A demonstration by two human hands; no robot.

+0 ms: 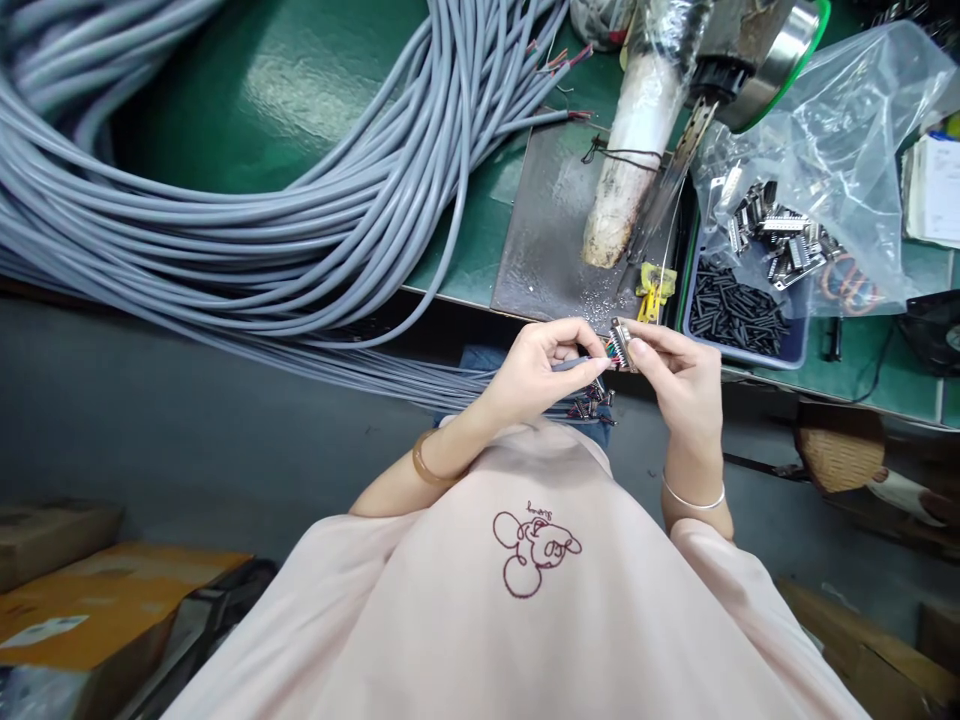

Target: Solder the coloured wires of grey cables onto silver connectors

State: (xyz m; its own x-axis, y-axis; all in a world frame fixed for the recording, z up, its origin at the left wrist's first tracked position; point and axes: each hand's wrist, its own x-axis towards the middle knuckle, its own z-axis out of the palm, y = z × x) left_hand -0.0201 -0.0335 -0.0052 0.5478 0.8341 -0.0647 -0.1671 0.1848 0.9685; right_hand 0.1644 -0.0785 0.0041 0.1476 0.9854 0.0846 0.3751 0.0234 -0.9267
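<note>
Between the fingertips of my right hand (679, 375) is a small metal D-sub connector (622, 344), its row of pins facing left. My left hand (544, 365) pinches thin coloured wires (610, 352) close against those pins. The wires' far ends are hidden by my fingers. Under my left hand, a bundle of grey cables (420, 378) runs across my lap, with several finished-looking connector ends (592, 400) at its right end. Just beyond my hands, on the table's front edge, lies a yellow-handled tool (654, 290).
A thick pile of grey cables (315, 230) covers the left of the green table (300, 90). A metal plate (547, 220) lies beneath a wrapped white tube (630, 150). At the right stand a blue bin (795, 345) of black sleeves and a plastic bag (847, 130) with connectors.
</note>
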